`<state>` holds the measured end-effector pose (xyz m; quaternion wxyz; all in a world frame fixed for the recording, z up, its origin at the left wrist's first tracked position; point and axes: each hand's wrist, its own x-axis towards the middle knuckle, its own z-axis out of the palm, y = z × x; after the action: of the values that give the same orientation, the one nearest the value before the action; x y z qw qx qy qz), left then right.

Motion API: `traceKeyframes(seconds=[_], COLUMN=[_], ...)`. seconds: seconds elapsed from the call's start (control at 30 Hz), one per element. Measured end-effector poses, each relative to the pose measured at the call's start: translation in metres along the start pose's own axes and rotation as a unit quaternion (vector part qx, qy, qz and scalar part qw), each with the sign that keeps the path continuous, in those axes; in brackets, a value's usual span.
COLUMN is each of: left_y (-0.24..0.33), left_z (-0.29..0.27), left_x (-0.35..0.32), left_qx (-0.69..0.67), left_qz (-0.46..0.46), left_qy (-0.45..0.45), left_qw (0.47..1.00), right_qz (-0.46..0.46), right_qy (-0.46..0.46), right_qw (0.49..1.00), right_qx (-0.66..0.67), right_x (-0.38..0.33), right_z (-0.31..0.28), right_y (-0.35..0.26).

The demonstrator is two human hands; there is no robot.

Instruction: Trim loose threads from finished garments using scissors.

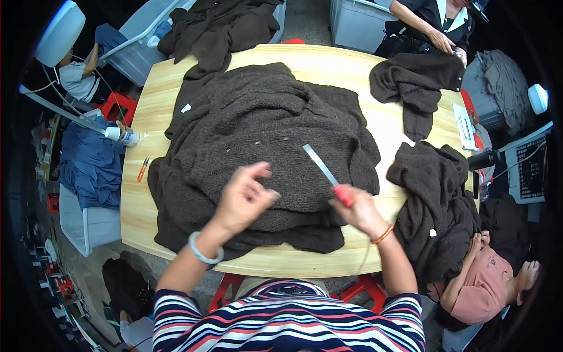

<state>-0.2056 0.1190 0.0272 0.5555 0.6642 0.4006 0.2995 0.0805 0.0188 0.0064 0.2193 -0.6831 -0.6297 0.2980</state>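
Observation:
A heap of dark brown knitted garments (258,117) covers the middle of the table. Over its near part hovers my left hand (243,198), palm side showing, thumb and forefinger spread with nothing between them. My right hand (362,212) grips a red-handled tool (321,166) with a long, flat metal blade; its tip points away and to the left above the knit. A thin cord hangs below that hand; where it joins is hidden. Small pale specks (257,142) dot the knit ahead of my hands. A white scrap (186,108) lies on the heap's far left.
Orange-handled thread snips (142,169) and a white bottle (126,136) are at the wooden table's (264,261) left edge. More brown knits (434,188) lie at right, near a seated person in pink (481,281). Another person's hand (441,42) handles a garment at far right.

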Motion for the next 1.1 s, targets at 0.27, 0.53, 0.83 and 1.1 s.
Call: traceKeyframes(seconds=[0.27, 0.53, 0.83, 1.1], left_y=[-0.019, -0.027, -0.097, -0.104], left_z=[0.068, 0.06, 0.047, 0.048], left_x=[0.025, 0.052, 0.072, 0.072], left_qx=[-0.168, 0.211, 0.553, 0.544], left_qz=[-0.029, 0.265, 0.193, 0.192], left_qy=[-0.114, -0.007, -0.052, -0.054], left_qw=[0.979, 0.941, 0.809, 0.815], right_qz=[-0.067, -0.072, -0.006, -0.017], right_qy=[-0.034, 0.119, 0.028, 0.012], right_qw=[0.994, 0.986, 0.994, 0.983], right_qx=[0.074, 0.093, -0.104, -0.181], right_x=[-0.009, -0.027, -0.006, 0.026], right_z=[0.022, 0.037, 0.01, 0.028], right_y=[-0.043, -0.012, -0.03, -0.035])
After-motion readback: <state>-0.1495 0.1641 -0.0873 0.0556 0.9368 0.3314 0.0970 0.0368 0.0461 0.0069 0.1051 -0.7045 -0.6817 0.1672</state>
